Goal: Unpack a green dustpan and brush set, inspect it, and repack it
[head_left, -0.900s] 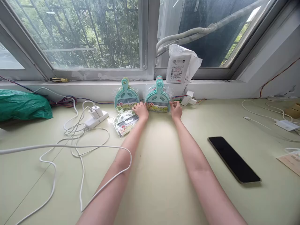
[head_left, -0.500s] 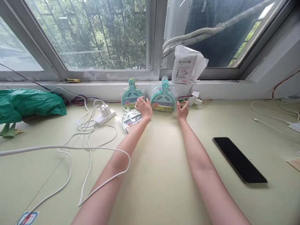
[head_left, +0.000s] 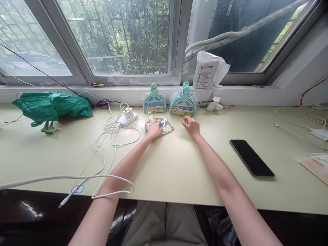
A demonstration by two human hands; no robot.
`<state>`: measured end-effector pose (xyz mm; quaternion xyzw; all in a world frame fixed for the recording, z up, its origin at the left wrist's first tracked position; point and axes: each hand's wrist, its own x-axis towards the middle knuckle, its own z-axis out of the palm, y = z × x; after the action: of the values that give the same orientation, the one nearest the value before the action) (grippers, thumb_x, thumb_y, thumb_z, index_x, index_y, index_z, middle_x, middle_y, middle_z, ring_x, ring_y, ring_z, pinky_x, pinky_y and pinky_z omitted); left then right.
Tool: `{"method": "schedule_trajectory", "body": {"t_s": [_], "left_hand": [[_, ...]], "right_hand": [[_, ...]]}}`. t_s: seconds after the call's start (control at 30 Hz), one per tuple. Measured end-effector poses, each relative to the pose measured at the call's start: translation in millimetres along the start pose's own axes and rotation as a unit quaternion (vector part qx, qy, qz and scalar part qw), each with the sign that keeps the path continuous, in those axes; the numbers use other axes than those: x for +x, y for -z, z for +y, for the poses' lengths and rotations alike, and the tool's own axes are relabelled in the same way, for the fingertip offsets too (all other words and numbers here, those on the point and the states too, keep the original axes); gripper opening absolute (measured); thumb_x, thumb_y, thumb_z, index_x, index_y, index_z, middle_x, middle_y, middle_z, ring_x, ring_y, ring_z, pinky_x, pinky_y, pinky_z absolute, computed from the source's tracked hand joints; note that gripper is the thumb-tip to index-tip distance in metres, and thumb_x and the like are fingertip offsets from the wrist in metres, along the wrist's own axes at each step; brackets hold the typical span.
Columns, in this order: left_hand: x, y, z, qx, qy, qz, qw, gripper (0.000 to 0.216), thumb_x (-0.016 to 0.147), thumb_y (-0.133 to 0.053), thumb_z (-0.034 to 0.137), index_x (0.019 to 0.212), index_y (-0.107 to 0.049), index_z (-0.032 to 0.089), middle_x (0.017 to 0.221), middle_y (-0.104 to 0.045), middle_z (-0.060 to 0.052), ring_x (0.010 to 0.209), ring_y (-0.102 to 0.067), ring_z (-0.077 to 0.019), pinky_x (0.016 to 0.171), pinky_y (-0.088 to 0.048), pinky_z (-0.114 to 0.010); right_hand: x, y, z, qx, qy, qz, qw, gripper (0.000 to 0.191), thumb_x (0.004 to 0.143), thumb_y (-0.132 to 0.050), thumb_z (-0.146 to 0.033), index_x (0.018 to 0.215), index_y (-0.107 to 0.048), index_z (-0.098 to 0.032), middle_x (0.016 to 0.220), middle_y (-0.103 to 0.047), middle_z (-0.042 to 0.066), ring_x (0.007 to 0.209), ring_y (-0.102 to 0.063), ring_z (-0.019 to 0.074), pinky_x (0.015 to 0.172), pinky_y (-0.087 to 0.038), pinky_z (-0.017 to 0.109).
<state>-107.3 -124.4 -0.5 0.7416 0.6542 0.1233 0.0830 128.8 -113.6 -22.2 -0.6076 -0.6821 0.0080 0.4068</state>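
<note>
**Hands drawn back from the upright packs to the flat one**

A flat plastic-wrapped dustpan pack (head_left: 160, 125) lay on the pale green counter (head_left: 179, 164), just in front of two upright packs. It was covered at its near left corner by the left hand (head_left: 153, 129), whose fingers were spread and pressed flat on the wrap; nothing was closed around it, so it was touched rather than gripped. The right hand (head_left: 191, 125) was held just above the counter to the right of the pack, loosely curled and empty, apart from everything.

Half a second before, both hands had been set against the right upright pack (head_left: 182, 103) by the sill; that pack had since been released and was left leaning beside the left upright pack (head_left: 154, 101). The work was therefore judged to have passed from the standing packs to the lying one.

Each pack was a clear bag: mint-green dustpans with brushes were seen nested inside, several handles stacked in the right one. A white labelled pouch (head_left: 208, 73) stood on the sill above; its contents could not be told. Further out, a charger block (head_left: 128, 118) with white cables, a crumpled green bag (head_left: 52, 106) and a dark phone (head_left: 251, 158) were laid on the counter.
</note>
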Motion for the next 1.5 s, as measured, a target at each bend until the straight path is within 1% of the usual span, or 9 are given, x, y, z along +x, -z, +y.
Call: {"method": "schedule_trajectory", "body": {"t_s": [0.17, 0.3, 0.47, 0.53, 0.73, 0.9, 1.03, 1.27, 1.5], "left_hand": [[-66.9, -3.4, 38.9, -0.042, -0.085, -0.017, 0.995, 0.053, 0.085, -0.052, 0.037, 0.137, -0.048, 0.029, 0.156, -0.025, -0.01, 0.145, -0.016, -0.0367, 0.111, -0.004, -0.065], [-101.0, 5.2, 51.3, -0.113, -0.119, -0.033, 0.986, 0.049, 0.087, -0.051, 0.035, 0.136, -0.048, 0.031, 0.15, -0.038, -0.008, 0.141, -0.028, -0.0331, 0.112, -0.022, -0.054], [-95.8, 27.5, 32.4, -0.209, 0.025, 0.168, 0.963, 0.062, 0.083, -0.059, 0.029, 0.141, -0.037, 0.027, 0.153, -0.03, -0.01, 0.141, -0.029, -0.0291, 0.111, -0.03, -0.047], [-88.2, 29.9, 21.4, -0.339, 0.05, 0.117, 0.932, 0.064, 0.083, -0.06, 0.032, 0.141, -0.034, 0.025, 0.149, -0.037, -0.012, 0.132, -0.042, -0.0258, 0.104, -0.04, -0.042], [-84.3, 13.5, 8.6, -0.575, -0.076, -0.247, 0.776, 0.05, 0.076, -0.067, 0.047, 0.116, -0.059, 0.018, 0.105, -0.069, -0.009, 0.092, -0.067, -0.021, 0.079, -0.052, -0.033], [-84.5, 3.2, 12.1, -0.613, -0.024, -0.175, 0.77, 0.04, 0.07, -0.073, 0.036, 0.103, -0.062, 0.016, 0.088, -0.071, -0.004, 0.075, -0.067, -0.0163, 0.069, -0.052, -0.029], [-77.9, 3.7, 8.0, -0.687, -0.001, -0.104, 0.719, 0.038, 0.071, -0.072, 0.031, 0.104, -0.061, 0.015, 0.092, -0.071, -0.004, 0.075, -0.066, -0.0145, 0.071, -0.054, -0.028], [-77.3, 3.2, 9.4, -0.744, -0.021, -0.085, 0.662, 0.047, 0.073, -0.072, 0.028, 0.116, -0.058, 0.018, 0.097, -0.071, -0.003, 0.081, -0.067, -0.0146, 0.075, -0.055, -0.027], [-84.7, 3.1, 15.5, -0.681, -0.071, -0.209, 0.698, 0.049, 0.078, -0.066, 0.042, 0.122, -0.057, 0.023, 0.116, -0.067, -0.006, 0.101, -0.064, -0.0213, 0.083, -0.054, -0.036]], "right_hand": [[-43.3, -4.7, -33.7, 0.068, -0.074, -0.101, 0.99, 0.028, 0.084, -0.054, -0.027, 0.109, -0.063, -0.018, 0.117, -0.066, 0.011, 0.106, -0.06, 0.0236, 0.091, -0.046, 0.039], [-80.4, 12.8, -37.0, 0.173, -0.049, -0.148, 0.973, 0.03, 0.078, -0.061, -0.022, 0.108, -0.066, -0.022, 0.114, -0.069, 0.006, 0.105, -0.064, 0.0229, 0.095, -0.048, 0.041], [-100.5, 38.2, -28.4, 0.305, -0.128, -0.079, 0.941, 0.03, 0.073, -0.068, -0.028, 0.102, -0.069, -0.018, 0.107, -0.072, 0.008, 0.097, -0.068, 0.0232, 0.091, -0.053, 0.044], [-98.6, 46.5, -28.4, 0.337, -0.133, -0.04, 0.931, 0.034, 0.073, -0.068, -0.031, 0.105, -0.067, -0.018, 0.11, -0.07, 0.009, 0.1, -0.067, 0.0232, 0.091, -0.053, 0.043], [-94.8, 72.5, -42.1, 0.272, -0.059, 0.033, 0.96, 0.039, 0.085, -0.055, -0.031, 0.122, -0.056, -0.021, 0.12, -0.064, 0.01, 0.109, -0.062, 0.0228, 0.091, -0.051, 0.042], [-107.1, 83.5, -58.7, 0.091, 0.038, 0.073, 0.992, 0.032, 0.091, -0.048, -0.038, 0.119, -0.055, -0.023, 0.123, -0.058, 0.011, 0.117, -0.052, 0.0255, 0.097, -0.043, 0.045], [-114.1, 77.3, -68.5, 0.108, 0.127, -0.1, 0.981, 0.042, 0.095, -0.036, -0.05, 0.081, -0.063, -0.022, 0.09, -0.066, 0.008, 0.094, -0.059, 0.0233, 0.091, -0.043, 0.039], [-109.1, 57.3, -58.1, 0.351, -0.105, -0.13, 0.921, 0.052, 0.081, -0.05, -0.068, 0.081, -0.063, -0.018, 0.083, -0.069, 0.006, 0.072, -0.063, 0.0167, 0.067, -0.046, 0.029], [-104.1, 53.4, -40.3, 0.456, -0.261, -0.015, 0.851, 0.045, 0.063, -0.075, -0.05, 0.09, -0.054, -0.021, 0.085, -0.063, 0.0, 0.074, -0.058, 0.0128, 0.066, -0.046, 0.025]]}}
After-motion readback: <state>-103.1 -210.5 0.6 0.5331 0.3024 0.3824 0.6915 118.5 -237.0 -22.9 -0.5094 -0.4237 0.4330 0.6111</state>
